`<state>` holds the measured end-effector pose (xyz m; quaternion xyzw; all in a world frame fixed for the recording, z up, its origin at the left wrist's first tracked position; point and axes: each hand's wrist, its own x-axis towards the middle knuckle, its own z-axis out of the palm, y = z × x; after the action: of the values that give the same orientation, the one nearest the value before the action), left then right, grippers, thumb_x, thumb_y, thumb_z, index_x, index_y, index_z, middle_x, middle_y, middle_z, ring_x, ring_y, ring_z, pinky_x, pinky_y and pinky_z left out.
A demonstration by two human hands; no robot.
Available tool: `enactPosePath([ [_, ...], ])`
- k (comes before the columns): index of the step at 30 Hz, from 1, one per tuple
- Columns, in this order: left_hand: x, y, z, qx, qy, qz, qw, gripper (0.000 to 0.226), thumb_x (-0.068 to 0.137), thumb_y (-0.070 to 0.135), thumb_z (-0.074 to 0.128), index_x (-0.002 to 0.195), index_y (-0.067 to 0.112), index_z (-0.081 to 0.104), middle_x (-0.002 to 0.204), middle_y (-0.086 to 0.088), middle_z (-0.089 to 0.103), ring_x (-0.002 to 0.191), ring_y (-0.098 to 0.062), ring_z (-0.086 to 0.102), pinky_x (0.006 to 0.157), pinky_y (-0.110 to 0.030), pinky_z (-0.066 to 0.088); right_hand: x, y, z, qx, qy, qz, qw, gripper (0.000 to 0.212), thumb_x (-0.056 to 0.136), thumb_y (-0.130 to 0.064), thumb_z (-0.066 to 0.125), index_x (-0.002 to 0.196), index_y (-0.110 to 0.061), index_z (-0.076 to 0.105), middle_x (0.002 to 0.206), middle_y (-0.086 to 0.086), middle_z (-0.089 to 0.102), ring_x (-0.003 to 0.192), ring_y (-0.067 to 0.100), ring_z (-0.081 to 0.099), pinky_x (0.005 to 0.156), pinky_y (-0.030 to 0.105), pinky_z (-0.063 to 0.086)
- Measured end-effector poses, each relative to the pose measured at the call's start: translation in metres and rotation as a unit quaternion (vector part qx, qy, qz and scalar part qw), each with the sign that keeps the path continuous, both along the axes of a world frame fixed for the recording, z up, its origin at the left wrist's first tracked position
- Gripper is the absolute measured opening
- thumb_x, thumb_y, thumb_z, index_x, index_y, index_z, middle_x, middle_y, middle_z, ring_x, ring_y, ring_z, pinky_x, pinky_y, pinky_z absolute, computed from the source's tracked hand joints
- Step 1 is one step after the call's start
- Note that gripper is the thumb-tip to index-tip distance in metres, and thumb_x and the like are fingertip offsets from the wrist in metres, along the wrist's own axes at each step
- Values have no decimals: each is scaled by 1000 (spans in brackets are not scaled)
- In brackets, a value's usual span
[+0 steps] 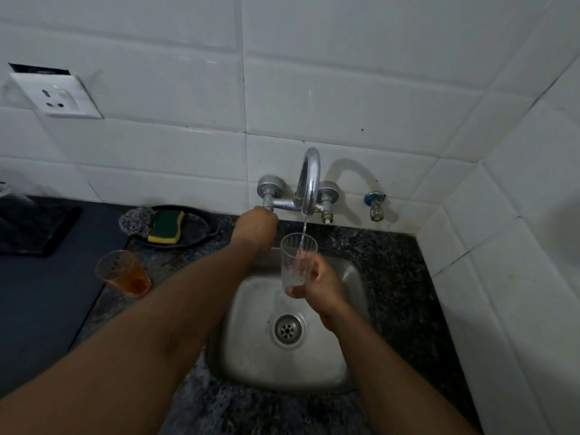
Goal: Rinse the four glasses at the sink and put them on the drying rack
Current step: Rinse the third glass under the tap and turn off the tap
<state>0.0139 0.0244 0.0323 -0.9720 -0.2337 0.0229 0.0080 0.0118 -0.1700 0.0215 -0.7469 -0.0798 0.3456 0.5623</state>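
My right hand (317,282) grips a clear glass (296,262) upright over the steel sink (354,271). A thin stream of water falls from the chrome tap spout (310,180) into the glass. My left hand (254,226) is closed around the tap's left handle (268,200), which it mostly hides. An orange-tinted glass (124,273) stands on the dark speckled counter, left of the sink and apart from both hands. No drying rack shows in this view.
A black dish (201,226) behind the sink's left holds a green and yellow sponge (166,226) and a steel scrubber (136,219). A dark mat (34,227) lies at far left. A small valve (375,205) juts from the tiled wall; tiles enclose the right side.
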Motion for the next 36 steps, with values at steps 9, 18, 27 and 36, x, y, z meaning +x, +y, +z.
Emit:
enactPosePath([
  [9, 2, -2, -2, 63, 42, -22, 997, 40, 105, 3, 50, 143, -7, 53, 134, -29, 59, 104, -36, 72, 84, -43, 61, 2, -4, -11, -21, 9, -30, 999, 69, 70, 12, 87, 118, -31, 63, 116, -9, 70, 108, 14, 66, 94, 47, 62],
  [18, 1, -1, -7, 10, 5, 11, 1000, 53, 107, 2, 44, 151, -21, 27, 136, -34, 59, 107, -41, 71, 89, -47, 58, 6, -11, -7, -115, -30, 71, 990, 64, 71, 8, 87, 118, -29, 64, 114, -3, 69, 105, 20, 67, 84, 42, 64],
  [27, -1, -2, -10, -25, -10, 33, 999, 57, 107, -1, 43, 153, -23, 16, 125, -33, 66, 106, -42, 71, 91, -47, 57, 23, -13, 31, -333, -144, 185, 913, 24, 69, -38, 82, 74, -14, 77, 73, 3, 73, 69, 20, 71, 61, 33, 57],
  [36, -3, -4, -10, -54, -22, 49, 997, 55, 109, 0, 37, 155, -21, 13, 128, -34, 64, 111, -44, 68, 93, -49, 55, 31, 3, 71, -393, -304, 260, 828, 35, 68, -53, 74, 72, -19, 65, 79, 1, 69, 71, 19, 65, 56, 28, 41],
])
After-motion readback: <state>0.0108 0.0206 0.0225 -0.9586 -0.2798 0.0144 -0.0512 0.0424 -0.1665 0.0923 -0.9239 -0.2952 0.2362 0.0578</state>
